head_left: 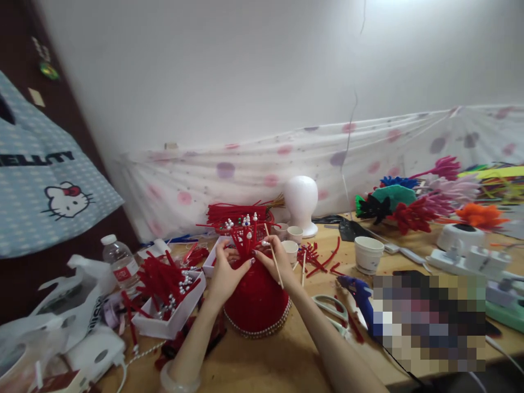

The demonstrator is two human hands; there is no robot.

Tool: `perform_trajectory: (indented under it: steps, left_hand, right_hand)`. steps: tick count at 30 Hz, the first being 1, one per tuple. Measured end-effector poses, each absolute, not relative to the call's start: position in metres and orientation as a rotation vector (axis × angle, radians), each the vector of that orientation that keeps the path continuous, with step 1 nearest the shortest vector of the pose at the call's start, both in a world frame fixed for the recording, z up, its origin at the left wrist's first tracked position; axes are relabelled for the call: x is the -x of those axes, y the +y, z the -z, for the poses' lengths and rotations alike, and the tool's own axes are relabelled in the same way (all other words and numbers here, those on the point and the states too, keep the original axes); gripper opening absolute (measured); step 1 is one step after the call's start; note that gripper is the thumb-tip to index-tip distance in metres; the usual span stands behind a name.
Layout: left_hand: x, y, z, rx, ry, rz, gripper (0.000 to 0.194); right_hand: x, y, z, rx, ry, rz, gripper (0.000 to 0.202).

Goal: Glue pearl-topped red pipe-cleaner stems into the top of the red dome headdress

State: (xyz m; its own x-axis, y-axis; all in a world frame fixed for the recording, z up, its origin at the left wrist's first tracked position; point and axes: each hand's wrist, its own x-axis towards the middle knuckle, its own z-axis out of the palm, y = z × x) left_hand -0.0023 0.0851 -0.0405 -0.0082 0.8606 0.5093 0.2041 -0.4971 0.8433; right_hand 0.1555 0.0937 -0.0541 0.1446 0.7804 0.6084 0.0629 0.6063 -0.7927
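Note:
A red dome-shaped hat (258,297) with a pearl-bead trim along its lower edge stands on the table in front of me. From its top rises a bunch of red pipe cleaners (244,240) tipped with white beads. My left hand (229,268) is closed around the left side of this bunch, thumb on the hat's top. On the other side, my right hand (279,262) pinches at the base of the bunch. A thin wooden stick (275,259) is tucked in the fingers of that hand. The fingertips partly hide where the stems meet the hat.
At left, a white box (180,314) holds red pipe cleaners and beads, near a water bottle (120,265). Rightward lie scissors (333,308), a blue glue gun (360,297) and a paper cup (368,255). Behind stands a white foam head (302,202); pipe-cleaner flowers (413,215) lie back right.

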Motion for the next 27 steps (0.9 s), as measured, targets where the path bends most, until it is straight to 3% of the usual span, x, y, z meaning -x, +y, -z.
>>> perform_trajectory:
  steps: [5,19,27]
  left_hand:
    - [-0.003,0.087,0.042,-1.719,1.070,-1.534,0.054]
    - [-0.013,0.091,0.026,-1.582,0.912,-1.577,0.067]
    - [-0.010,0.097,0.013,-1.454,0.762,-1.633,0.072]
  right_hand:
    - [-0.155,0.090,0.052,0.759,-1.366,-0.654,0.020]
    - [-0.154,0.094,0.050,0.668,-1.369,-0.728,0.027]
    - [-0.153,0.092,0.048,0.708,-1.355,-0.713,0.018]
